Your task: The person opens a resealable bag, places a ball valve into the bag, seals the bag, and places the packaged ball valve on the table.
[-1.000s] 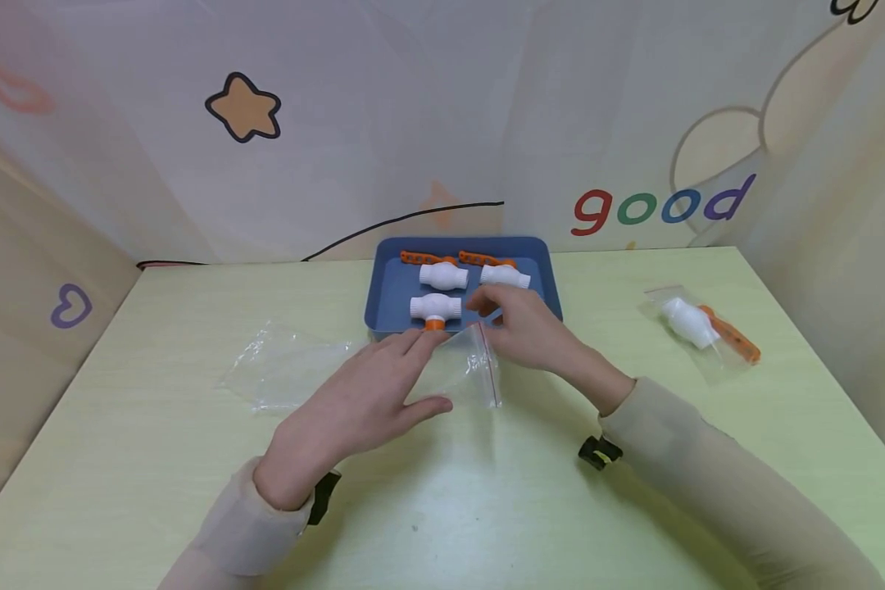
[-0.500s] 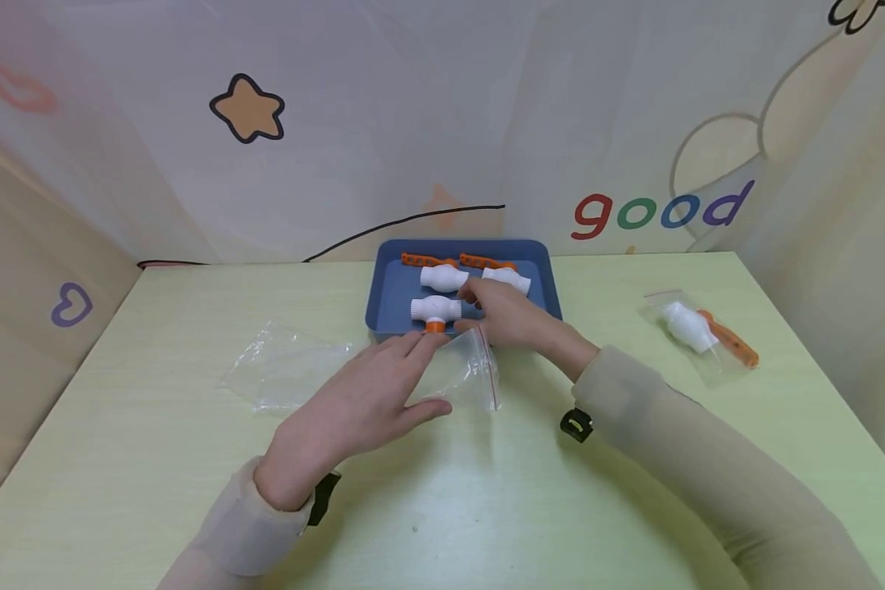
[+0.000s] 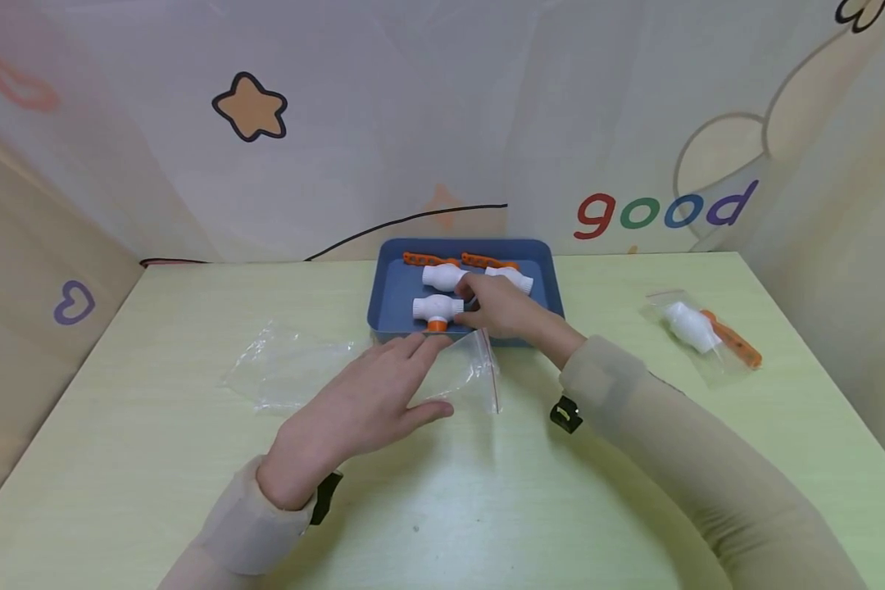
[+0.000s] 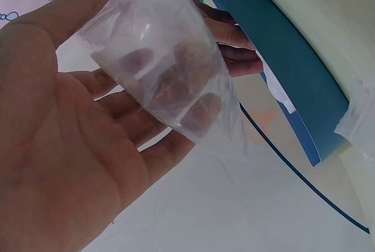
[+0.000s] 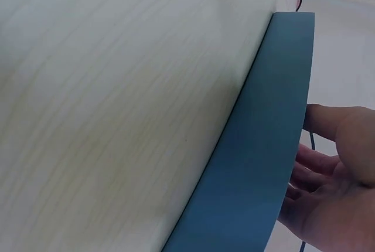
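Note:
My left hand (image 3: 361, 397) lies over a clear zip bag (image 3: 453, 369) in front of the tray, its fingers fairly straight against the plastic and its thumb held apart. The left wrist view shows those fingertips through the bag (image 4: 176, 82). My right hand (image 3: 501, 307) reaches over the front wall of the blue tray (image 3: 387, 311), thumb and index finger spread beside the right end of the nearest white ball valve (image 3: 437, 309), whose orange handle points toward me. Behind it, that index finger overlaps another ball valve (image 3: 441, 277). In the right wrist view the tray wall (image 5: 246, 146) hides the fingertips.
A third white ball valve (image 3: 512, 279) sits in the tray's back right, and orange handles (image 3: 428, 259) lie along its back. Another clear bag (image 3: 288, 369) lies flat at left. At right rests a bagged ball valve (image 3: 692, 326) with an orange handle. A printed curtain (image 3: 413, 123) stands behind.
My right hand has moved left and farther into the tray, toward the nearest ball valve. The left hand stays on the bag.

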Tool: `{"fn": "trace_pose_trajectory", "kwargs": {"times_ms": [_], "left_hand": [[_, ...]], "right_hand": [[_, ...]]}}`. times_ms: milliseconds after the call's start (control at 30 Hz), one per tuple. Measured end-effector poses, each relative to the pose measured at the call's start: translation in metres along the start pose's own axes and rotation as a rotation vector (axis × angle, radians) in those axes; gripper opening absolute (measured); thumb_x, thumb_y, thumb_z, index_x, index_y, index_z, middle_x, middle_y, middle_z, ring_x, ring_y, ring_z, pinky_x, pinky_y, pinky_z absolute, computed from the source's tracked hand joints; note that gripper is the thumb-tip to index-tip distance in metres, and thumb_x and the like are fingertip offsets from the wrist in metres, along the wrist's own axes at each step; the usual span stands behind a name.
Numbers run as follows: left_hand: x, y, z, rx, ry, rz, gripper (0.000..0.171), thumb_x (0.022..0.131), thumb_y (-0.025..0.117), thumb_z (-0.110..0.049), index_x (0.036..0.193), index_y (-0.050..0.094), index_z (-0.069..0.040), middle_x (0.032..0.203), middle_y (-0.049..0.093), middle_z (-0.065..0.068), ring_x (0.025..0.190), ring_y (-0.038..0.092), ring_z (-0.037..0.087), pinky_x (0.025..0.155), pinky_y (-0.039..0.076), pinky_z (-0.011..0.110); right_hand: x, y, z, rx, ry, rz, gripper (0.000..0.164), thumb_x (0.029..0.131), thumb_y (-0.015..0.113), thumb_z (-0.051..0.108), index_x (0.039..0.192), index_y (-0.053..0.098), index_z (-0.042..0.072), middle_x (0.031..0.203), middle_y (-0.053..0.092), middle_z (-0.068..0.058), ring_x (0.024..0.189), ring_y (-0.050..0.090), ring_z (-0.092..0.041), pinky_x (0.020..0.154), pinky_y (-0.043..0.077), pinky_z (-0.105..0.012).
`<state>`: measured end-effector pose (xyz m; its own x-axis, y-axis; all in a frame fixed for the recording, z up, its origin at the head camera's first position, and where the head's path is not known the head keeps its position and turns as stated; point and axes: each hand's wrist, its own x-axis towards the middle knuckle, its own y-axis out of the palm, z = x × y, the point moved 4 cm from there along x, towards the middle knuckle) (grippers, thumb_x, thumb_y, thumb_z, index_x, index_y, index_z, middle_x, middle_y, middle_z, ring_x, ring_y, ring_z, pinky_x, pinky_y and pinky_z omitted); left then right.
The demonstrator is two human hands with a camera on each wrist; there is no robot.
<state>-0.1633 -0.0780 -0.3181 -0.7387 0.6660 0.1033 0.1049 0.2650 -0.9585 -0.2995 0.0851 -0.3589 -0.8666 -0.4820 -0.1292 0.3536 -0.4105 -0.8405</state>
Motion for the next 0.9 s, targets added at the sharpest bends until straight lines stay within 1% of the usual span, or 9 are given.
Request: {"fn": "trace_pose_trajectory", "kwargs": {"times_ms": [100, 233, 433, 567, 700, 900], "left_hand": [[0.0002, 0.0, -0.0001, 0.001, 0.005, -0.003, 0.069, 0.095, 0.075, -0.039, 0.146, 0.048, -0.002, 0.131, 0.061, 0.011, 0.113, 0.061, 0.028, 0.098, 0.05, 0.045], [0.001, 0.0004, 0.0006, 0.003, 0.003, 0.0, 0.067, 0.096, 0.075, -0.039, 0.145, 0.048, -0.003, 0.132, 0.061, 0.011, 0.114, 0.061, 0.028, 0.098, 0.05, 0.045], [0.0017, 0.0007, 0.0012, 0.005, 0.007, 0.002, 0.067, 0.096, 0.075, -0.039, 0.145, 0.048, -0.002, 0.132, 0.061, 0.012, 0.114, 0.061, 0.028, 0.098, 0.05, 0.046], [0.0016, 0.001, 0.0015, 0.01, 0.006, 0.002, 0.067, 0.096, 0.075, -0.039, 0.145, 0.048, -0.002, 0.132, 0.061, 0.012, 0.113, 0.061, 0.028, 0.098, 0.05, 0.046], [0.0014, 0.0012, 0.0016, 0.014, 0.002, 0.004, 0.068, 0.096, 0.075, -0.04, 0.145, 0.048, -0.002, 0.131, 0.061, 0.012, 0.113, 0.061, 0.028, 0.097, 0.05, 0.047], [0.0016, 0.002, 0.0031, 0.016, -0.011, 0.011, 0.069, 0.096, 0.075, -0.04, 0.146, 0.048, -0.002, 0.135, 0.06, 0.012, 0.117, 0.061, 0.03, 0.1, 0.049, 0.048]], "right_hand": [[0.0022, 0.0014, -0.0005, -0.006, 0.016, 0.002, 0.044, 0.098, 0.074, 0.017, 0.134, 0.057, -0.003, 0.129, 0.064, -0.017, 0.112, 0.065, -0.028, 0.1, 0.051, -0.04], [0.0051, 0.0034, -0.0006, -0.01, 0.024, -0.004, 0.044, 0.097, 0.074, 0.016, 0.133, 0.057, -0.002, 0.129, 0.064, -0.017, 0.112, 0.064, -0.028, 0.101, 0.05, -0.04], [0.0074, 0.0045, -0.0019, -0.016, 0.017, -0.035, 0.04, 0.096, 0.075, 0.015, 0.129, 0.06, -0.002, 0.122, 0.067, -0.016, 0.105, 0.063, -0.028, 0.097, 0.05, -0.039], [0.007, 0.0046, -0.0024, -0.002, 0.019, -0.048, 0.039, 0.096, 0.076, 0.015, 0.127, 0.061, -0.002, 0.119, 0.068, -0.016, 0.102, 0.062, -0.027, 0.094, 0.05, -0.039], [0.0069, 0.0054, -0.004, 0.015, 0.022, -0.058, 0.037, 0.095, 0.076, 0.015, 0.125, 0.062, -0.002, 0.118, 0.069, -0.016, 0.101, 0.063, -0.027, 0.094, 0.051, -0.039], [0.0061, 0.0054, -0.0077, 0.063, 0.016, -0.098, 0.033, 0.095, 0.077, 0.014, 0.121, 0.064, -0.001, 0.113, 0.069, -0.015, 0.102, 0.064, -0.027, 0.092, 0.053, -0.038]]}}
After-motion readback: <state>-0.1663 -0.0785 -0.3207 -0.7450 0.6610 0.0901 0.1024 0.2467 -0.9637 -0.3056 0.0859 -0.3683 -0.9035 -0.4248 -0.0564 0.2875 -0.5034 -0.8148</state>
